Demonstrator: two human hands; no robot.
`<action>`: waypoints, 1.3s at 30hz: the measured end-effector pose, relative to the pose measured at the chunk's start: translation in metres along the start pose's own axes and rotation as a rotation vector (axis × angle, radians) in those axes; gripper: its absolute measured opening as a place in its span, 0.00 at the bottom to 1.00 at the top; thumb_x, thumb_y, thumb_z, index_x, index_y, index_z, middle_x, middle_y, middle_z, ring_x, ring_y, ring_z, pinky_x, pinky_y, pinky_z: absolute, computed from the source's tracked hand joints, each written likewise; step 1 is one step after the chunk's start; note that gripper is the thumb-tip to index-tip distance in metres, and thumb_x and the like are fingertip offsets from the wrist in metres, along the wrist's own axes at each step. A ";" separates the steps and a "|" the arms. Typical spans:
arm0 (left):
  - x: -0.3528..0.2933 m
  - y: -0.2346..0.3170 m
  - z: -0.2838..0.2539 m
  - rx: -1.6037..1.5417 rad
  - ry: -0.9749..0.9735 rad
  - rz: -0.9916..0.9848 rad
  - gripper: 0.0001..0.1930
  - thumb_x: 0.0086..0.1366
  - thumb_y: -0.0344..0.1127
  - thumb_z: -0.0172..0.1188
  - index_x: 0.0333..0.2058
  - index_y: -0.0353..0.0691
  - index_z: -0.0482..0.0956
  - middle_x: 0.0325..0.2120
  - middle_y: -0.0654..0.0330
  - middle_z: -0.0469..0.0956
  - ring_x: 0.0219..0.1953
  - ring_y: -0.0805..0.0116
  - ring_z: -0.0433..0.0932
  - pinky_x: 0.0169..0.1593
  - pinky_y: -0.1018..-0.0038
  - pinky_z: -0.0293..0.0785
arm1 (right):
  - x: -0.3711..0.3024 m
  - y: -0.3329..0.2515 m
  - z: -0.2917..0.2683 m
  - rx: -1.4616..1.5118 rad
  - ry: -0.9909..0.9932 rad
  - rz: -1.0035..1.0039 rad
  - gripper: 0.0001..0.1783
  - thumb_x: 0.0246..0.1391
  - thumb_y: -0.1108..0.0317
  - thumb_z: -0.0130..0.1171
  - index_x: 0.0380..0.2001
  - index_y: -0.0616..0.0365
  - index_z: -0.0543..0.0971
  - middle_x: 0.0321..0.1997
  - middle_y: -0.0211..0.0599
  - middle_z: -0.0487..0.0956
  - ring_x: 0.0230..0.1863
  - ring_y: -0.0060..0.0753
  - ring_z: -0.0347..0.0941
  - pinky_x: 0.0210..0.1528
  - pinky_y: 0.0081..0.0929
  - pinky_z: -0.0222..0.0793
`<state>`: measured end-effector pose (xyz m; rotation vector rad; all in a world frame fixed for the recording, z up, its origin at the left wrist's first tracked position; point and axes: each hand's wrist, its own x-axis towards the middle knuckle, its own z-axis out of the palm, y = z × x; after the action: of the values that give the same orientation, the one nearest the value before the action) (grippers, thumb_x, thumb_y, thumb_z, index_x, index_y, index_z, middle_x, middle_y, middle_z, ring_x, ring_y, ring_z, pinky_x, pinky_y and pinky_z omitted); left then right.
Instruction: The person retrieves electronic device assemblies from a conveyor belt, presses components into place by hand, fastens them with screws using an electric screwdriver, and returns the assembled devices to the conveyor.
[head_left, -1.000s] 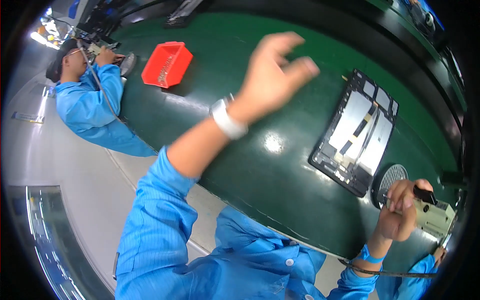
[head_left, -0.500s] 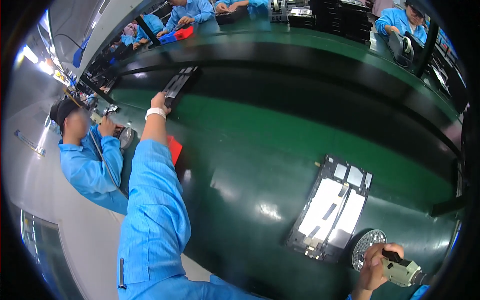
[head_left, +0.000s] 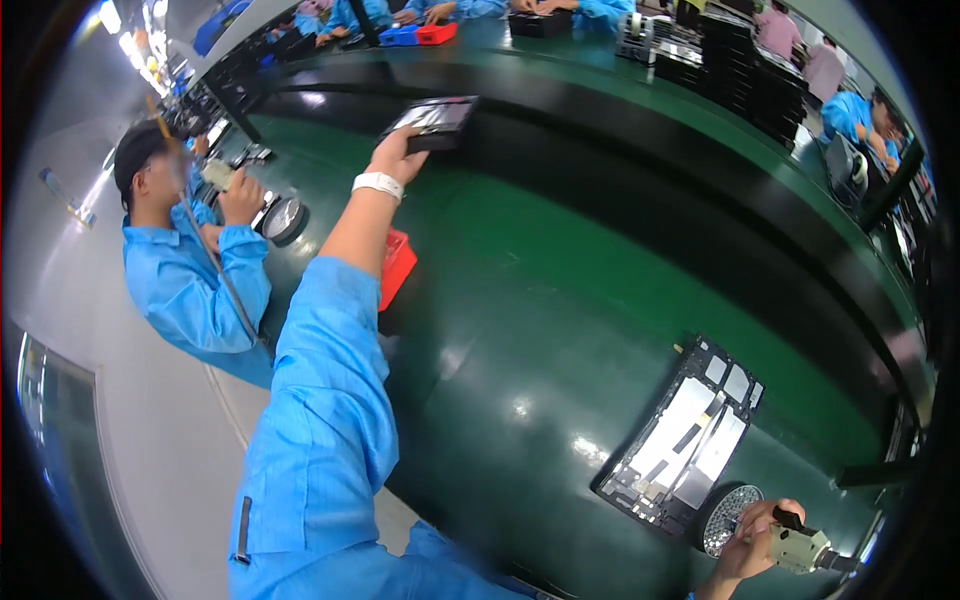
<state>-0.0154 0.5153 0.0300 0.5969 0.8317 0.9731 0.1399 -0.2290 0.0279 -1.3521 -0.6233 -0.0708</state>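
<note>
My left hand [head_left: 397,157] is stretched far out over the green bench and grips the near edge of a flat black panel [head_left: 434,120] that lies by the dark raised conveyor. A white band circles that wrist. My right hand [head_left: 752,535] at the lower right holds a pale electric screwdriver [head_left: 800,548]. Beside it lies a second flat black panel [head_left: 688,438] with silver plates showing, flat on the bench, and a round grey perforated dish [head_left: 730,518] sits just below that panel.
A red bin [head_left: 397,268] sits half hidden behind my left arm. A co-worker in blue [head_left: 195,280] works at the bench on the left, with a round dish [head_left: 284,218] before them. More people sit along the far side. A dark conveyor [head_left: 640,170] runs across.
My left arm has reached further out and now has hold of the far panel. The view has swung up and left. My right hand stays low with the screwdriver.
</note>
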 end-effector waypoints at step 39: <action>-0.431 -0.115 0.014 -0.094 -0.507 -0.003 0.24 0.64 0.13 0.56 0.58 0.35 0.70 0.53 0.53 0.78 0.55 0.65 0.79 0.60 0.66 0.75 | -0.001 -0.020 0.012 0.129 -0.183 0.090 0.25 0.54 0.76 0.54 0.57 0.67 0.68 0.21 0.30 0.67 0.18 0.22 0.59 0.22 0.23 0.58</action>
<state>-0.0831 0.0787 0.0957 0.7208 0.3344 0.8022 0.1267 -0.2227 0.0461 -1.2681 -0.7079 0.1652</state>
